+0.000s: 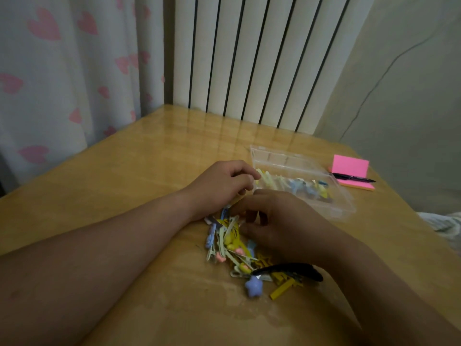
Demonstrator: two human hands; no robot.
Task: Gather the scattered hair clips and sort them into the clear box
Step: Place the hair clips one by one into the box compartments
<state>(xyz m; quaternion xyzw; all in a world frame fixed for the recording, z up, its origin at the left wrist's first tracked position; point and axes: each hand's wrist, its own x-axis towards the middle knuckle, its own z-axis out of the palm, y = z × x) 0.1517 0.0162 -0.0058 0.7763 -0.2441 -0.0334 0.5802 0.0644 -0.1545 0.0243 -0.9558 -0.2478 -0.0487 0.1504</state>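
A pile of small hair clips (232, 243) in yellow, pale green, blue and pink lies on the wooden table (124, 171). A blue star clip (254, 287) and a long black clip (289, 269) lie at its near end. The clear box (341, 208) stands just beyond the pile to the right and holds pale yellow and blue clips. My left hand (222, 183) is at the box's left end, thumb and forefinger pinched on a pale yellow clip (264, 174). My right hand (282, 223) hovers over the far end of the pile with bent fingers touching the clips; anything under them is hidden.
A pink sticky-note pad (350, 166) with a black pen (354, 178) across it lies right of the box, near the table's right edge. A white radiator (249, 58) stands behind the table, and a heart-print curtain (62, 71) hangs at the left.
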